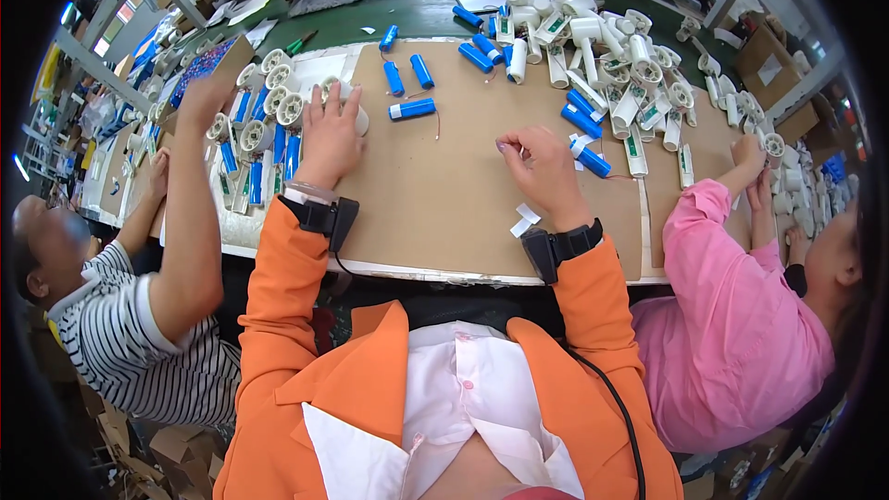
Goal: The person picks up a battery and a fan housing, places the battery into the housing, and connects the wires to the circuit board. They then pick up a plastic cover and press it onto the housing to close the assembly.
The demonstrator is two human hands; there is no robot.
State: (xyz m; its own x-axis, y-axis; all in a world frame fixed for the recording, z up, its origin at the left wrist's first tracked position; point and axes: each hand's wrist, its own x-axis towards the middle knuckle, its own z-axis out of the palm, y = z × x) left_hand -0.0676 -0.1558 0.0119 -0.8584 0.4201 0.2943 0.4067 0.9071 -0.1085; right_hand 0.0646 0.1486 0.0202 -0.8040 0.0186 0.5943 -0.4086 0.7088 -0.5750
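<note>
My left hand (335, 137) lies palm down with its fingers stretched and spread over a white round plastic housing (362, 120), which shows past the fingers. Left of it stand several white housings (256, 136) with blue cylindrical battery packs (293, 157) among them. My right hand (540, 165) hovers over the brown board with thumb and forefinger pinched; what they hold, if anything, is too small to make out. Just right of that hand lies a blue battery pack (590, 157) with a white label. Below it is a small white paper strip (525, 220).
Brown cardboard (435, 213) covers the table before me. More blue battery packs (412, 109) lie farther back, beside a large heap of white housings (611, 56). One co-worker's arm (193, 194) reaches in at left; another, in a pink sleeve (708, 231), handles parts at right.
</note>
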